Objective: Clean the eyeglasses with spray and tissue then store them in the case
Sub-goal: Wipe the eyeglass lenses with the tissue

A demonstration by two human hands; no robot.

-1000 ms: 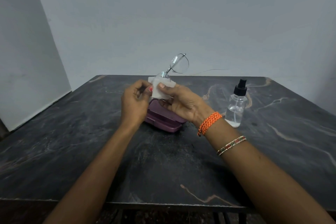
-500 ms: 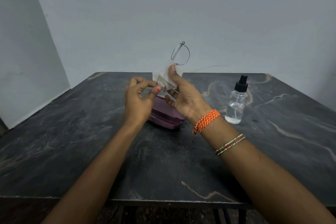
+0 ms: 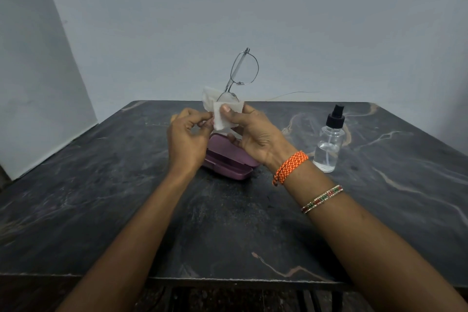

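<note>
Two hands pinching tissue round eyeglasses, above case

The bench has a dark stone-like top, nearly black, run through with pale grey and tan veins. Its near edge looks rough and chipped, and dark framing shows beneath it. The far edge meets a pale wall. Two things rest on it. A purple case lies shut near the middle, set at a slant. To the right of it, well apart, a small clear spray bottle stands upright with a black pump top and a little clear liquid in the bottom.
</note>
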